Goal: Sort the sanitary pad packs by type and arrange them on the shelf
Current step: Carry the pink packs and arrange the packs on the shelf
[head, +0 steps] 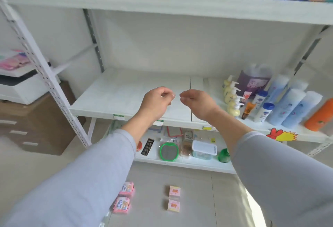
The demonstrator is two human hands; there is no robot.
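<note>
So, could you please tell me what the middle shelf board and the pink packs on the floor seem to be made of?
The middle shelf board looks like white painted metal: smooth, matt, with a thin folded front edge, though laminate can't be ruled out. The pink packs look wrapped in soft printed plastic film, slightly glossy and puffy. The two smaller packs have sharper, boxier edges, possibly card; blur leaves it open.

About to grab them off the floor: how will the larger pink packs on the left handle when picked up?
The larger pink packs look soft-wrapped and puffy, so probably light and squashy rather than stiff. Their film looks glossy, so maybe a little slippery. They lie flat on the floor, so they are unlikely to roll or tip.
</note>
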